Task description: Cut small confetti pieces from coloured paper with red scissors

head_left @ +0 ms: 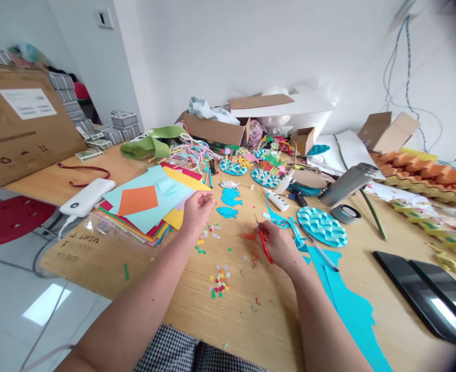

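Note:
My right hand [279,245] is closed around red-handled scissors [266,244], whose tips point up and away from me over the table. My left hand [199,207] is pinched beside the colored paper stack; whatever lies between its fingertips, if anything, is too small to make out. Blue paper fish [227,212] lie between and just beyond the two hands. Small orange paper scraps [248,236] are strewn by the scissors. Nearer to me sits a cluster of colored paper dots [220,283]. Cut blue paper [352,305] extends beneath and past my right forearm.
On the left are stacked colored sheets [142,225], a white power bank [88,197] and a large carton [22,119]. At right stand a steel flask [350,183], tape roll [345,213], wavy blue disc [321,226] and black phone-like slab [406,294]. A white glue bottle [277,200] lies mid-table.

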`<state>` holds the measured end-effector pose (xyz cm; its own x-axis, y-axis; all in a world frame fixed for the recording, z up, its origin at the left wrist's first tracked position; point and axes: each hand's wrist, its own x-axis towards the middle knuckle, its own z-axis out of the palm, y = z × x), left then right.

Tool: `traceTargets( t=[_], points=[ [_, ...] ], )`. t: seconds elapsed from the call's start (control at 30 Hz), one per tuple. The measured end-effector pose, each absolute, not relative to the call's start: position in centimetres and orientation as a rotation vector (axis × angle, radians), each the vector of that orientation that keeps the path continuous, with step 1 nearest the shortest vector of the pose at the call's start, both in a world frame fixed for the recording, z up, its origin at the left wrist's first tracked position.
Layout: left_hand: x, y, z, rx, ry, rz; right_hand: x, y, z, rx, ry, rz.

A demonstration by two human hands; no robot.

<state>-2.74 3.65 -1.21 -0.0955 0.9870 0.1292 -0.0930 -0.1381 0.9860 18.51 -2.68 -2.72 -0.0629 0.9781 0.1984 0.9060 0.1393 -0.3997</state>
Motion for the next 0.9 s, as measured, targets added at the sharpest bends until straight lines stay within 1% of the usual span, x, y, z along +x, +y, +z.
traceTargets(
  t=[0.3,0.7,0.83,0.9],
  points=[
    [-2.8,1.6,1.4,1.530,1.024,1.077,18.6,-2.7,-2.7,-1.708,-1.993,0.205],
    [-4.5,1.4,-0.1,2.205,1.214,0.518,17.5,-3.1,-1.6,-1.631,-1.782,0.054],
    [-3.6,0.7,0.0,2.455,1.088,0.320,17.3,-3.3,-1.3,-1.639,-1.712,0.005],
    [-3.1,0.1,-0.1,2.579,0.988,0.276,17.3,-3.4,-1.3,-1.642,-1.688,-0.011]
  ],
)
